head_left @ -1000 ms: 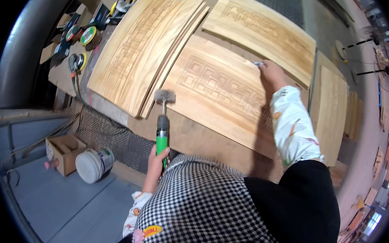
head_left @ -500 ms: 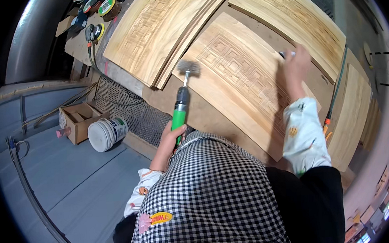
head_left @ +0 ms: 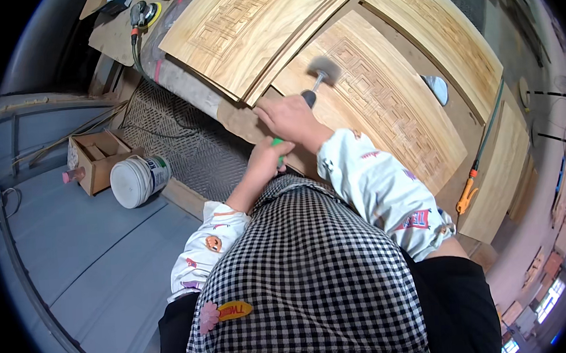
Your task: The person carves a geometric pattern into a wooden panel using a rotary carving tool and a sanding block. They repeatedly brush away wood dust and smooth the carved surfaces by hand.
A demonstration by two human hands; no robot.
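My left hand [head_left: 265,161] is closed around the green handle of a hand-held power tool [head_left: 279,144]. My right hand [head_left: 287,117] rests over the tool's upper body, fingers curled around it. The tool's round grey brush head [head_left: 323,70], blurred, is over the left part of the middle carved wooden panel [head_left: 393,103], beside its fretwork pattern. A pale blue pad [head_left: 436,88] lies at that panel's far right edge.
Stacked carved panels [head_left: 221,43] lie left, another [head_left: 444,34] behind, more [head_left: 494,188] right. An orange air gun [head_left: 467,196] hangs on a hose. A sander [head_left: 147,15] sits back left; a white bucket [head_left: 129,184] and wooden box [head_left: 88,164] stand lower left.
My right hand has left the pale pad at the panel's edge and moved leftward onto the tool. The tool has shifted up and right. The view has shifted.
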